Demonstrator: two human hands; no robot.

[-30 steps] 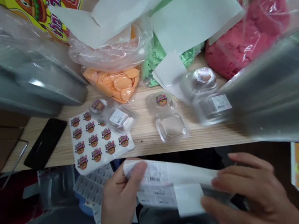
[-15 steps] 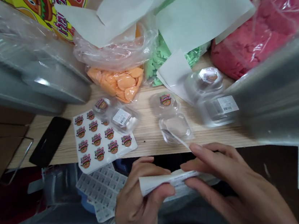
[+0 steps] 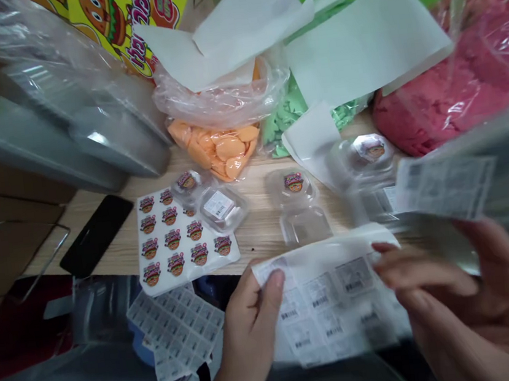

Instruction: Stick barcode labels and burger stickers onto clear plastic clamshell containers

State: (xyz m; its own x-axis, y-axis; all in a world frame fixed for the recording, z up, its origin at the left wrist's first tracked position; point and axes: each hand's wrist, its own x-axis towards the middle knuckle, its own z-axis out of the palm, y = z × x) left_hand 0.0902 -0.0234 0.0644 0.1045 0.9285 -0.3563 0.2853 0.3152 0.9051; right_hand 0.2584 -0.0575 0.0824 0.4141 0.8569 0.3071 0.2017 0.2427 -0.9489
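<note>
Item 1: white paper barcode-label sheet [image 3: 328,305], pinched at its near-left corner by your left hand [image 3: 248,333], thumb on top. Your right hand [image 3: 477,305] has its fingers close together on the sheet's right edge; whether they grip, unclear. Item 2: blurred white barcode strip [image 3: 446,185], just above those fingers. Risk: a slack pinch could drop the sheet; uneven pull could crease it.

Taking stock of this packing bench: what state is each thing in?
Left hand: pinching barcode label sheet
Right hand: fingertips on that sheet
Clear clamshell: open, burger sticker on one half
Labelled clamshell: shut, overlapping burger sticker sheet
Burger sticker sheet: flat, stickers on
Black phone: lying flat
</note>
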